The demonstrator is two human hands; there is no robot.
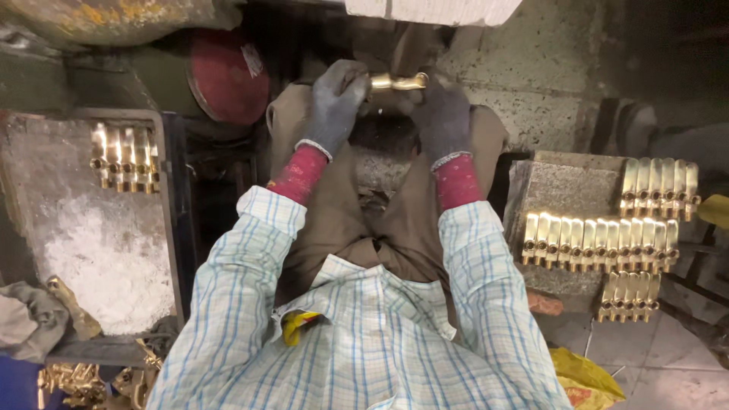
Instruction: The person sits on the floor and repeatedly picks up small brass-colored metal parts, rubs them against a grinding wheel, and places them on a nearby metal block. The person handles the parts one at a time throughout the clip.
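Both gloved hands, left hand & right hand, closed on brass part held level above knees, just below pale block; better gripped firm at both ends, fingertips off the middle.

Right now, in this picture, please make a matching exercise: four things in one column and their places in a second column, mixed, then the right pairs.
Things:
1. brass part
2. short row of brass parts
3. long rows of brass parts
4. red round cap

Places:
A. on the stone block, right side
B. held between left hand and right hand
C. in the dusty tray, left side
D. upper left of the hands

Pairs: 1-B, 2-C, 3-A, 4-D
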